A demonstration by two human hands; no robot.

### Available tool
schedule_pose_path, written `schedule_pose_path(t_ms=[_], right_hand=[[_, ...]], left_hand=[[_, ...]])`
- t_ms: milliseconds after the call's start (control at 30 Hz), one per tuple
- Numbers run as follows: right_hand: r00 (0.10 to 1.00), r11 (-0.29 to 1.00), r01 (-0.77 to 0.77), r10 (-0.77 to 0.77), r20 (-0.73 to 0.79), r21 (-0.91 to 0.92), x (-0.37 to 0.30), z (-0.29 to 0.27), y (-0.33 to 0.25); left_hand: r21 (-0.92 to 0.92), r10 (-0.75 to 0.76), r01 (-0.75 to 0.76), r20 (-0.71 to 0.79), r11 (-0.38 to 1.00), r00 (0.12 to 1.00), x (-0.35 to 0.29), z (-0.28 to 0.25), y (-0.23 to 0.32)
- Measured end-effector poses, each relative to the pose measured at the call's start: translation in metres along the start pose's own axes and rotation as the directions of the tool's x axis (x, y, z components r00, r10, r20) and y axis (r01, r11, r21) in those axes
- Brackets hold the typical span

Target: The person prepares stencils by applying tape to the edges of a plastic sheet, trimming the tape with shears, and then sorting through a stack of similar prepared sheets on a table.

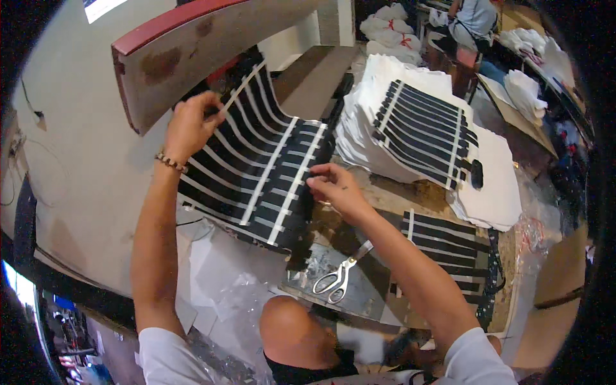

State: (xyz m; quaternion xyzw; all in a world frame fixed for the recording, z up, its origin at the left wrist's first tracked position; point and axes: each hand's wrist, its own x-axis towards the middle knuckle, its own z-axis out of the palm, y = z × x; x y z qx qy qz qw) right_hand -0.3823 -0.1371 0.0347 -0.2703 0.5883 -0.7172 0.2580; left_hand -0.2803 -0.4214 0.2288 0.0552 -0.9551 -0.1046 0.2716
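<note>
A row of black strips (221, 168), joined by pale crosswise tapes, drapes over a curved support in front of me. My left hand (190, 125) pinches the pale tape along its far left edge, lifted up near a red-edged board (192, 54). At the right edge of the same strips, my right hand (340, 189) has thumb and forefinger closed at the outer tape; the fingertips' exact hold is partly hidden. Silver scissors (343, 280) lie on the worktop below my right hand, blades partly under my forearm.
A tall stack of white sheets (356, 138) stands at the right, with another taped row of black strips (423, 131) on top. More black strips (443, 240) lie behind my right forearm. Clear plastic (231, 308) lies low at the left. A person (475, 25) sits far back.
</note>
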Motion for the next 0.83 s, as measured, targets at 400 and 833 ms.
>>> schedule_pose_path(t_ms=[400, 833], right_hand=[[0.936, 0.822, 0.272, -0.105, -0.337, 0.5, -0.011, -0.079, -0.042], [0.687, 0.842, 0.059, -0.424, -0.59, -0.536, 0.016, -0.368, -0.089]], left_hand=[[-0.404, 0.264, -0.185, 0.149, 0.896, 0.953, 0.082, -0.038, 0.227], [-0.46, 0.13, -0.085, 0.067, 0.884, 0.989, 0.238, 0.239, 0.185]])
